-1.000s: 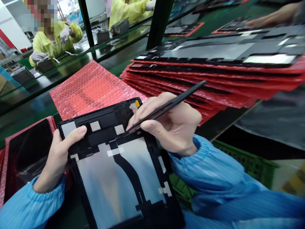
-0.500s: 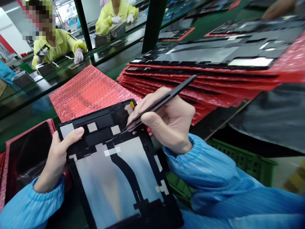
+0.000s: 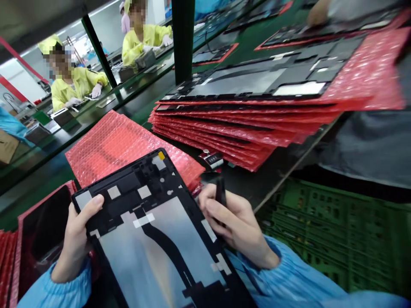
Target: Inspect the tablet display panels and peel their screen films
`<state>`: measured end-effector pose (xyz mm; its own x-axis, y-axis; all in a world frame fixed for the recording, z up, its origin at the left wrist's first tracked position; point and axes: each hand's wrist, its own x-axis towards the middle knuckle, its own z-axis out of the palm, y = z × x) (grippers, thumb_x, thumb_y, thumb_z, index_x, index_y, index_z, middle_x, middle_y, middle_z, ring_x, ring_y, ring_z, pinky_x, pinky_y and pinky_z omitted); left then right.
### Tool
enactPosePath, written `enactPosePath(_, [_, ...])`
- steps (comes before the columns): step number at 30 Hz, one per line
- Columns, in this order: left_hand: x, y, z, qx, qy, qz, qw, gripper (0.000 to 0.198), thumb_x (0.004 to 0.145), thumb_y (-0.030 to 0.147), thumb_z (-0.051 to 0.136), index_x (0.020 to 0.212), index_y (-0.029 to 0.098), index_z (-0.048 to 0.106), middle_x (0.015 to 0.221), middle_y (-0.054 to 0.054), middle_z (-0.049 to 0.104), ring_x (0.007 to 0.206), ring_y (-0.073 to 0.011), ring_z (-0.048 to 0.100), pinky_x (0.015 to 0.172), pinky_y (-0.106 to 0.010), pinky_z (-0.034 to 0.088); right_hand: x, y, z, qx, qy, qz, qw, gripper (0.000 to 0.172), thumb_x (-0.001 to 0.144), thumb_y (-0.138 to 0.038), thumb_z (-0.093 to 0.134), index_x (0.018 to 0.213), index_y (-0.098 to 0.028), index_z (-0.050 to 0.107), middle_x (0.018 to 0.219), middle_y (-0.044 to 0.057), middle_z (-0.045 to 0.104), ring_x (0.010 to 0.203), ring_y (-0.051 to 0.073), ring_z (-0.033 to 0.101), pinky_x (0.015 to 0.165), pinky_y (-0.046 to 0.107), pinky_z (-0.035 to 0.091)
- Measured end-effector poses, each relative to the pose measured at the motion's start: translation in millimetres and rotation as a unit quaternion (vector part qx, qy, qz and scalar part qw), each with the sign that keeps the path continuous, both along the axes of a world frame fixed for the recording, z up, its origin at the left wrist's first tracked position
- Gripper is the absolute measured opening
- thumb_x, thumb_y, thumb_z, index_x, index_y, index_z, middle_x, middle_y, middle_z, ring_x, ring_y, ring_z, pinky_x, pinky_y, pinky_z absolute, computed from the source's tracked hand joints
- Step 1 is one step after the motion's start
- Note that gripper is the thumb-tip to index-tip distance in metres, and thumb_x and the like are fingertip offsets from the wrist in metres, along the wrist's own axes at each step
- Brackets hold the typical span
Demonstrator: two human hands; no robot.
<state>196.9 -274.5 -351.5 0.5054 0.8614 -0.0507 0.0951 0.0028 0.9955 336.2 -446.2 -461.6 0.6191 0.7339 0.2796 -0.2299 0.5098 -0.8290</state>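
A black tablet housing [image 3: 138,222] is held tilted in the lower middle of the view, its long axis running from about 11 o'clock to 5 o'clock. A yellow tab [image 3: 161,155] marks its far corner. The left hand [image 3: 77,241] grips the housing's left edge, with the thumb pressed on the face (the fingers behind are hidden). The right hand [image 3: 236,226] lies just beside the right edge at about 4 o'clock and is the nearer hand to the yellow tab. Its fingers [image 3: 208,205] are pressed together around black tweezers [image 3: 220,199], which stand nearly upright, though I cannot tell whether they pinch anything. Red bubble-wrap bags [image 3: 109,149] lie at 12 o'clock, a fanned stack of bagged housings [image 3: 237,122] at 1 o'clock, and a green plastic crate [image 3: 330,231] at 3 o'clock.
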Motion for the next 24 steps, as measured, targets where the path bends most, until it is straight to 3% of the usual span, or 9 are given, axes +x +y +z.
enactPosePath(2, [1,0,0.6,0.005,0.000,0.010,1.000,0.029,0.051,0.034,0.081,0.070,0.017,0.067,0.053,0.001,0.065,0.043,-0.0171,0.060,0.039,-0.024,0.050,1,1,0.2,-0.014,-0.030,0.035,0.999,0.032,0.092,-0.044,0.051,0.077,-0.016,0.047,0.049,-0.008,0.026,0.035,0.002,0.016,0.032,0.015,0.011])
enactPosePath(6, [3,-2,2.2,0.000,0.009,0.036,0.999,0.032,0.049,0.032,0.080,0.073,0.017,0.065,0.055,0.002,0.065,0.045,-0.0172,0.061,0.042,-0.024,0.051,7,0,0.9,-0.047,-0.146,0.060,0.986,0.038,0.089,-0.047,0.053,0.070,-0.015,0.049,0.053,-0.003,0.033,0.045,0.006,0.029,0.040,0.019,0.021])
enactPosePath(10, [5,-3,5.8,-0.037,-0.020,0.113,0.993,0.032,0.045,0.024,0.081,0.069,0.018,0.060,0.053,0.007,0.062,0.042,-0.0123,0.058,0.040,-0.020,0.049,9,-3,-4.7,-0.043,-0.211,0.125,0.968,0.038,0.082,-0.050,0.060,0.069,-0.015,0.053,0.053,-0.002,0.039,0.046,0.007,0.032,0.042,0.021,0.025])
enactPosePath(12, [7,-3,8.6,-0.076,-0.042,0.149,0.985,0.030,0.045,0.020,0.080,0.065,0.017,0.058,0.049,0.008,0.060,0.041,-0.0111,0.057,0.043,-0.020,0.050,9,-5,-5.9,-0.022,-0.200,0.155,0.967,0.038,0.080,-0.050,0.062,0.067,-0.016,0.052,0.053,-0.003,0.039,0.044,0.007,0.033,0.040,0.021,0.024])
enactPosePath(15, [10,1,12.1,-0.097,-0.069,0.165,0.979,0.019,0.052,0.016,0.075,0.065,0.014,0.061,0.052,0.005,0.064,0.038,-0.0098,0.056,0.046,-0.021,0.052,9,-9,-3.0,-0.005,-0.160,0.144,0.977,0.041,0.077,-0.051,0.064,0.063,-0.017,0.047,0.053,-0.002,0.036,0.046,0.007,0.032,0.041,0.022,0.023])
enactPosePath(20, [13,9,11.4,-0.085,-0.122,0.128,0.980,0.011,0.061,0.016,0.072,0.070,0.013,0.066,0.054,0.004,0.066,0.042,-0.0097,0.058,0.055,-0.022,0.055,9,-12,1.6,-0.011,-0.140,0.126,0.982,0.031,0.076,-0.042,0.065,0.065,-0.016,0.052,0.057,-0.001,0.040,0.051,0.009,0.036,0.047,0.021,0.030])
enactPosePath(24, [13,10,8.7,-0.032,-0.154,0.106,0.982,0.016,0.066,0.024,0.071,0.078,0.013,0.067,0.059,0.004,0.068,0.047,-0.0107,0.061,0.056,-0.022,0.055,0,-7,1.6,0.010,-0.082,0.098,0.992,0.017,0.077,-0.031,0.065,0.082,-0.015,0.062,0.063,-0.001,0.050,0.056,0.010,0.047,0.053,0.020,0.038])
